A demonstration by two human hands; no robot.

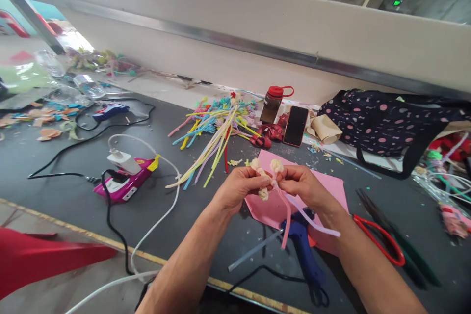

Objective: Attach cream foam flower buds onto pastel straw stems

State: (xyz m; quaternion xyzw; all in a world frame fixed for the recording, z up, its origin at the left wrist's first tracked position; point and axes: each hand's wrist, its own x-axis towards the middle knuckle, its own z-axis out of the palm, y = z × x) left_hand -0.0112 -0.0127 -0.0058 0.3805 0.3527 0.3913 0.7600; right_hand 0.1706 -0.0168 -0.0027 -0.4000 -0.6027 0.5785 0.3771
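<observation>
Left grip (241, 187) and right grip (302, 184) both pinch the fuzzy-stem piece (276, 166), between them above the pink sheet (333, 189); its pink stem (287, 218) runs toward the tabletop (196, 211) front, joint nearer right.

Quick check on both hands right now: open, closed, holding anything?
Left hand: closed, pinching the cream fuzzy piece.
Right hand: closed, pinching the same piece near the top of the pink stem.
</observation>
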